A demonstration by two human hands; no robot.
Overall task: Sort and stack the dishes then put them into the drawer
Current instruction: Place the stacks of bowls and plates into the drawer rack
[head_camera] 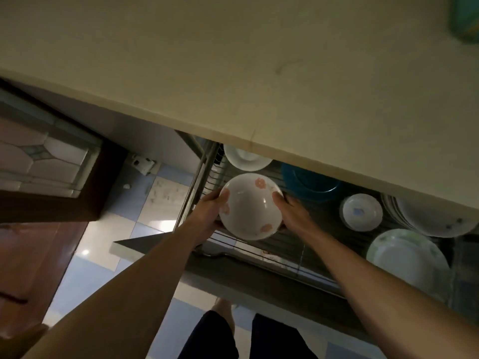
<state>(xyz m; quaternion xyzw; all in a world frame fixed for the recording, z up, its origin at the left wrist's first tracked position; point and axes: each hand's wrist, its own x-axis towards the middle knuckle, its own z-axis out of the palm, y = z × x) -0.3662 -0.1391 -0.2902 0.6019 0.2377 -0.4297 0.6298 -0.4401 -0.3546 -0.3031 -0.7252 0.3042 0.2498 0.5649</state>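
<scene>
Hands lower a flowered bowl into an open dish drawer beneath a kitchen counter.

Left hand (211, 216) and right hand (291, 212) clasp the white bowl (250, 206) with orange flowers by opposite rims, holding it over the wire rack (259, 248) at the drawer's left end. Beyond sit a white plate (245, 159), a blue plate (309, 183) and a small bowl (362, 211). The placing step appears under way; next comes setting it down level without knocking neighbours.

The bowl (250, 207) is looking like glossy glazed ceramic, catching highlights. The drawer (207, 161) rack is showing thin metal wire, and the floor (103, 244) tiles are shining smooth.
</scene>
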